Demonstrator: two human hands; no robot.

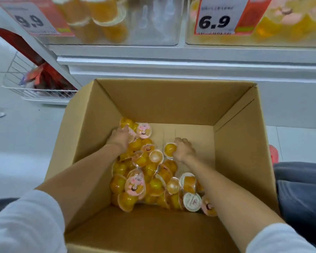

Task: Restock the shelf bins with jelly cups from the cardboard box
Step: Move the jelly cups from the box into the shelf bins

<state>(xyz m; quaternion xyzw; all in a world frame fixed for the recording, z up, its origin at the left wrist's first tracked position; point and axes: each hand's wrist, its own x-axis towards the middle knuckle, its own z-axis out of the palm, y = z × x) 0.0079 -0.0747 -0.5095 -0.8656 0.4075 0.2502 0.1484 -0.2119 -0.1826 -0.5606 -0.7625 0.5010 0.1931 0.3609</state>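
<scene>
Shelving (pixel 190 59) in white runs across the top of the frame. Below it, filling the middle and lower part, the open cardboard box (pixel 162 99) stands with its flaps up. Two clear shelf bins sit on the shelf. The left bin (pixel 153 24) at top centre has stacked orange cups in its left part, and the right bin (pixel 281 40) at upper right is packed with yellow and pink-lidded ones.

The loose heap of jelly cups (pixel 150 172) lies on the box floor, spread from the far left corner down toward the near right. Some lie lid up, some on their sides.

A wire basket (pixel 16 87) with red packets hangs at the left edge. Price tags front the bins, one reading 9.9 (pixel 30 20) and one reading 6.9 (pixel 215 19).

Both my arms reach down into the box. My left hand (pixel 119 136) rests on the cups at the far left end of the heap, beside a pink-lidded one. I cannot tell whether its fingers close round anything. My right hand (pixel 183 149), right of the heap's middle, curls its fingers round an orange cup (pixel 170 149).
</scene>
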